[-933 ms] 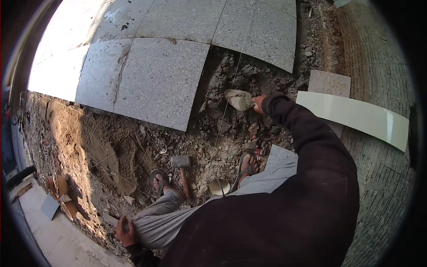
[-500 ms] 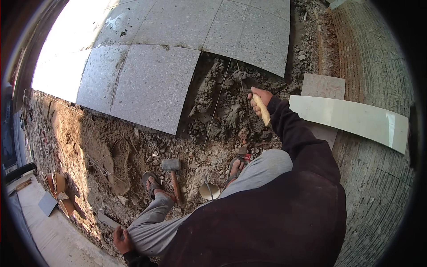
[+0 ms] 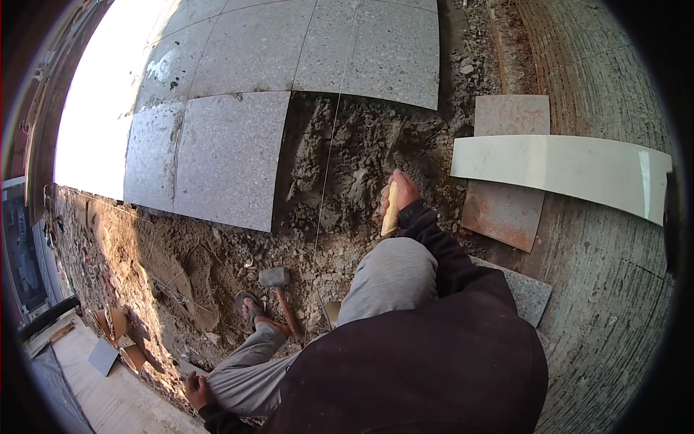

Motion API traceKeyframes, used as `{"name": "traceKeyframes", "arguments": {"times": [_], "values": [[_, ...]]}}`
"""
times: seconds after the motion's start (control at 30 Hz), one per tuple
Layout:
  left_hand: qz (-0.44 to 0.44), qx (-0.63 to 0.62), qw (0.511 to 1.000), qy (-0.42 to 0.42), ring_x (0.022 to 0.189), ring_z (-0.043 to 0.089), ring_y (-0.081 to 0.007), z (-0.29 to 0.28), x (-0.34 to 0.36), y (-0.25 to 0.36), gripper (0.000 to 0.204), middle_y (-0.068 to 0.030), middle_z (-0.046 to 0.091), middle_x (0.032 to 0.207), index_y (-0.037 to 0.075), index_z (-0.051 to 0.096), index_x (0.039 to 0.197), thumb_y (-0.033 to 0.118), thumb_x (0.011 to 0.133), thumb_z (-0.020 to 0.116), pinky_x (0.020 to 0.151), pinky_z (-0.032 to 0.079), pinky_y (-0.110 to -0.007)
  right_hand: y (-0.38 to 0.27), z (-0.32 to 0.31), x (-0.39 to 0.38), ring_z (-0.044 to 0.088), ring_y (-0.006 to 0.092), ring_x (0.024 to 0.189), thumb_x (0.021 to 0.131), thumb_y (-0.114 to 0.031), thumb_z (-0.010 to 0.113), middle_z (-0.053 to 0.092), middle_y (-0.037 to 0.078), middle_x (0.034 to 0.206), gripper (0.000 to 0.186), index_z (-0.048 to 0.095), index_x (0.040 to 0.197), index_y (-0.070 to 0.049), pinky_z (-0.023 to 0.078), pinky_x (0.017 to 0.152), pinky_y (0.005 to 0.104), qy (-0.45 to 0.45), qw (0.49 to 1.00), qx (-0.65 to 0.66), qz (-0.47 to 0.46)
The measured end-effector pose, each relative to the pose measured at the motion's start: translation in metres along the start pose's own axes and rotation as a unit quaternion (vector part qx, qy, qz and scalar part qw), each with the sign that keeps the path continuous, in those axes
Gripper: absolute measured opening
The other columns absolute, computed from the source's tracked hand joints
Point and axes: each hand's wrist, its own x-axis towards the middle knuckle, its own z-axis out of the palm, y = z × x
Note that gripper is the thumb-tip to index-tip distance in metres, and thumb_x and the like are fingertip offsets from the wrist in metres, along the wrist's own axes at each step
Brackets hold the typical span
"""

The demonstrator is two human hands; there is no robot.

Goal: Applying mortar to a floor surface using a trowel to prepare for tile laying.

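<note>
My right hand [image 3: 403, 189] grips the wooden handle of a trowel [image 3: 391, 211] over a bed of rough, damp mortar [image 3: 354, 159]. Its thin metal end points away from me into the mortar and is hard to make out. Grey speckled tiles [image 3: 228, 155] border the bed on its left and far sides. A taut string [image 3: 327, 159] crosses the bed from far to near. At the lower left, my left hand [image 3: 199, 392] rests beside my bent knee, fingers loosely extended, holding nothing I can see.
A rubber mallet [image 3: 275, 278] lies on the rubble near my left foot. A long cream tile strip [image 3: 557, 170] lies across a reddish-grey tile [image 3: 506, 210] at right. Near my right side is another speckled tile [image 3: 522, 289]. Broken brown pieces [image 3: 116, 329] sit at lower left.
My right hand with the trowel has drawn nearer to me and left across the mortar. The view has shifted, and my right knee now hides my right foot. My left hand stays by the knee.
</note>
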Motion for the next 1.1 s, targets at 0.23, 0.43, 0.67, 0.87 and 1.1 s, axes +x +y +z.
{"name": "traceKeyframes", "arguments": {"times": [0.23, 0.43, 0.67, 0.87, 1.1], "values": [[0.031, 0.002, 0.999, -0.02, 0.069, 0.053, -0.0171, 0.007, 0.015, 0.022, 0.024, -0.0087, 0.056, 0.074, 0.003, 0.054, 0.094, 0.011, 0.071, 0.055, 0.066, 0.043, -0.029, 0.008, 0.007, 0.058, 0.042, 0.0176, 0.038, 0.079, -0.036, 0.044, 0.041, 0.007, 0.053, 0.029, 0.038, 0.075, -0.008, 0.038, 0.034, 0.0326, 0.01, 0.998, 0.036, 0.055], [0.009, 0.0, 1.0, -0.02, 0.069, 0.053, -0.0165, 0.004, 0.01, 0.024, 0.022, -0.0074, 0.055, 0.074, 0.004, 0.054, 0.092, 0.009, 0.07, 0.055, 0.066, 0.043, -0.029, 0.045, -0.038, -0.014, 0.04, 0.0199, 0.038, 0.079, -0.039, 0.042, 0.041, 0.006, 0.054, 0.028, 0.037, 0.075, -0.012, 0.037, 0.037, 0.0366, 0.109, 0.983, 0.143, 0.025], [0.017, 0.031, 0.999, 0.018, 0.072, 0.055, -0.0195, 0.001, -0.003, 0.024, 0.025, -0.0098, 0.057, 0.077, 0.004, 0.054, 0.094, 0.011, 0.07, 0.056, 0.068, 0.042, -0.029, 0.007, -0.031, 0.024, 0.048, 0.0268, 0.044, 0.078, -0.032, 0.046, 0.048, 0.012, 0.055, 0.028, 0.044, 0.082, -0.004, 0.042, 0.046, 0.04, -0.005, 0.907, -0.418, -0.045], [0.007, 0.046, 0.998, 0.047, 0.072, 0.055, -0.0198, -0.001, -0.027, 0.02, 0.024, -0.0092, 0.057, 0.079, 0.005, 0.055, 0.093, 0.01, 0.069, 0.056, 0.068, 0.043, -0.03, -0.06, 0.034, 0.116, 0.052, 0.0316, 0.083, 0.084, -0.032, 0.037, 0.05, 0.02, 0.1, 0.044, 0.039, 0.112, 0.001, 0.043, 0.069, 0.0407, -0.086, 0.661, -0.744, -0.045], [-0.043, 0.006, 0.998, 0.048, 0.077, 0.054, -0.0197, -0.004, -0.052, 0.021, 0.023, -0.0098, 0.056, 0.084, 0.003, 0.055, 0.093, 0.007, 0.07, 0.055, 0.072, 0.041, -0.029, -0.036, 0.075, 0.125, 0.046, 0.0214, 0.046, 0.084, -0.029, 0.038, 0.049, 0.011, 0.058, 0.035, 0.046, 0.099, 0.001, 0.038, 0.046, 0.0367, -0.305, 0.543, -0.78, -0.052]]}}
